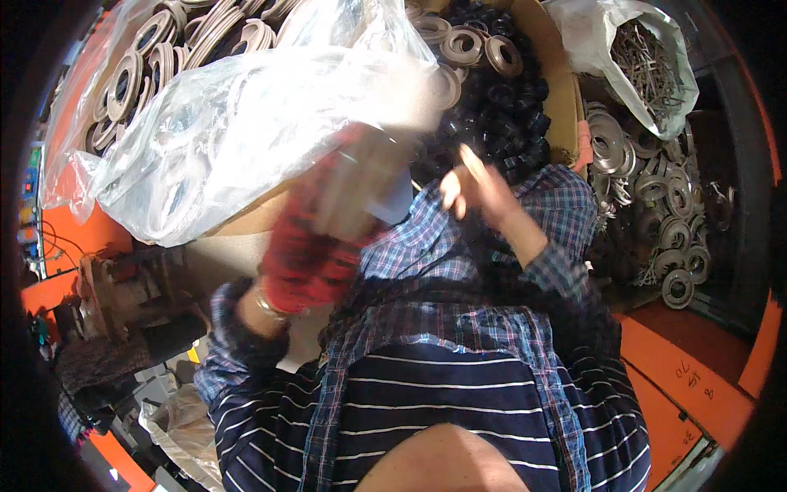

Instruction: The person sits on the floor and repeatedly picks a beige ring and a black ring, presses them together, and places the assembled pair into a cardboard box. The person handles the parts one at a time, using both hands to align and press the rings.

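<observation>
- A striped shirt (pixel 438 389) and a plaid apron (pixel 459 328) are filling the near side, the apron's cloth reaching up to the lower edge of the pile of black parts (pixel 504 115), which is serving as the landmark here.
- The bare right hand (pixel 479 193) is hovering just below the pile, the thing nearest to it; its fingers are bending partway, one pointing up toward the pile. Blur is hiding whether they are gripping anything.
- The left hand (pixel 324 225) is wearing a red glove (pixel 303 266) and blurring below and left of the pile. How far its fingers are opening, and whether they are holding anything, I cannot tell.
- Clear plastic sheeting (pixel 197 135) is spreading left of the pile, glaring brightly and partly covering brown rings (pixel 127 82); the gloved hand is blocking its near right part.
- A few loose rings (pixel 463 45) are lying against the pile's upper left, and a cardboard wall (pixel 561 78) is bounding its right side.
- Beyond that wall, right of the pile, metallic rings (pixel 676 234) are heaping up, with an orange panel (pixel 672 385) standing nearer, below right of the pile.
- Farther up and right of the pile, a white sack (pixel 594 45) is gaping over thin strips (pixel 648 70).
</observation>
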A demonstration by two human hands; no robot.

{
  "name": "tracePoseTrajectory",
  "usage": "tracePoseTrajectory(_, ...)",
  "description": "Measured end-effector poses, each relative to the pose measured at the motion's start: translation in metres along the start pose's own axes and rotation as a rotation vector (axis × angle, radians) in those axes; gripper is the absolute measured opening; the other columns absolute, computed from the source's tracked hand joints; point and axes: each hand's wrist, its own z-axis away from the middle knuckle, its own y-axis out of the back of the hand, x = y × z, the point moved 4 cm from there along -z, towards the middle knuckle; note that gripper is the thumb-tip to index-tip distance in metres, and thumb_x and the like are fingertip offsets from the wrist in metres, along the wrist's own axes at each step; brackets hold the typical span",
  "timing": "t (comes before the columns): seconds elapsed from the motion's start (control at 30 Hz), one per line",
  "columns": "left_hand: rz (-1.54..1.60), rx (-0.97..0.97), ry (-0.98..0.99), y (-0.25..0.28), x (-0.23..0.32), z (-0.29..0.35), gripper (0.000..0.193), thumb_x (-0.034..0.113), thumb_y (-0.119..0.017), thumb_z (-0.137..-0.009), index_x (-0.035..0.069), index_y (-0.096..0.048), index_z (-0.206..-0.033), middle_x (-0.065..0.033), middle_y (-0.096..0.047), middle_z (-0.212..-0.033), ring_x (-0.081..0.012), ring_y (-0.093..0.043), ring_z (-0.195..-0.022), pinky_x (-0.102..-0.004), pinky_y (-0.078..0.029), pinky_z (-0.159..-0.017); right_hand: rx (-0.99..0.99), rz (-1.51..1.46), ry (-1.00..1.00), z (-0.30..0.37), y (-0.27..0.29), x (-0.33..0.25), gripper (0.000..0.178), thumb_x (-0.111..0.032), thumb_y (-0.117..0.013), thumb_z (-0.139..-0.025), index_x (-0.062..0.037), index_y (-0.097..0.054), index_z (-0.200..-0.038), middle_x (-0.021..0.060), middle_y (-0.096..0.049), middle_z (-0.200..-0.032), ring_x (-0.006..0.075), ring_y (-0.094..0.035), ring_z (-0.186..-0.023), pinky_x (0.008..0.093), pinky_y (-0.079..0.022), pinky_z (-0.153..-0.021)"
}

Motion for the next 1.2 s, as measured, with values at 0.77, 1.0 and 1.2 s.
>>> tracePoseTrajectory(0.77, 0.685, -0.099, 0.726, -0.107, -0.100, 0.043, 0.042, 0.010, -0.049, -0.103, 0.003, -0.046, -0.144, -0.0139, -0.045, -0.145, -0.0265, -0.048, -0.132, -0.0415, -0.044, -0.107, -0.111, 0.609, 0.297, -0.045, -0.020, -0.112, 0.028, -0.018, -0.073, -0.089, -0.0001, -0.066, -0.110, 0.0034, -0.063, -0.090, 0.0125, -0.061, -0.088, 0.0290, -0.049, -0.080)
tracePoseTrajectory(1.0, 1.441, 0.282, 1.157, -0.122, -0.097, 0.062, 0.045, 0.007, -0.055, -0.102, 0.003, -0.045, -0.146, -0.0169, -0.066, -0.122, -0.0248, -0.068, -0.103, -0.0375, -0.057, -0.092, 0.521, 0.722, 0.283, -0.116, 0.034, -0.099, 0.037, -0.035, -0.059, -0.098, 0.0001, -0.069, -0.100, 0.0073, -0.071, -0.086, 0.0174, -0.066, -0.076, 0.0296, -0.049, -0.068)
tracePoseTrajectory(1.2, 1.290, 0.292, 1.208, -0.085, -0.071, 0.093, 0.043, 0.011, -0.057, -0.100, 0.001, -0.048, -0.141, -0.0137, -0.063, -0.128, -0.0224, -0.065, -0.110, -0.0342, -0.054, -0.097, 0.347, 1.301, 0.119, -0.211, 0.027, 0.028, 0.065, -0.040, -0.072, -0.083, -0.0158, -0.053, -0.139, 0.0226, -0.057, -0.136, 0.0418, -0.058, -0.120, 0.0467, -0.050, -0.098)
